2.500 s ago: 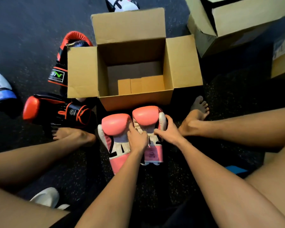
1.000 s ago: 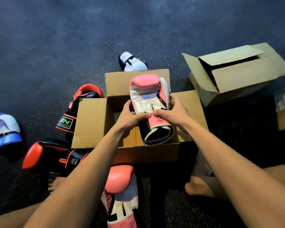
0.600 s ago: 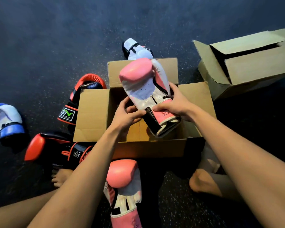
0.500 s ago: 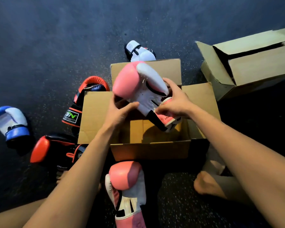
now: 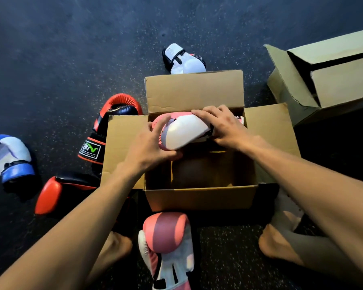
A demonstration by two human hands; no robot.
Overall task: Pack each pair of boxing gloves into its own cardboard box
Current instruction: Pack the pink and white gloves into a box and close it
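Head view: the pink glove [image 5: 184,132] lies sideways in the mouth of the box [image 5: 199,197], close under the upright far flap. The left hand [image 5: 151,147] curls round its padded end and the right hand [image 5: 224,126] clasps its cuff end. The side flaps are spread flat. The near half of the cavity lies open beneath the forearms. The other pink glove [image 5: 168,248] lies on the floor [image 5: 71,49] just before the near wall. Red gloves [image 5: 105,132] crowd the left flap's edge.
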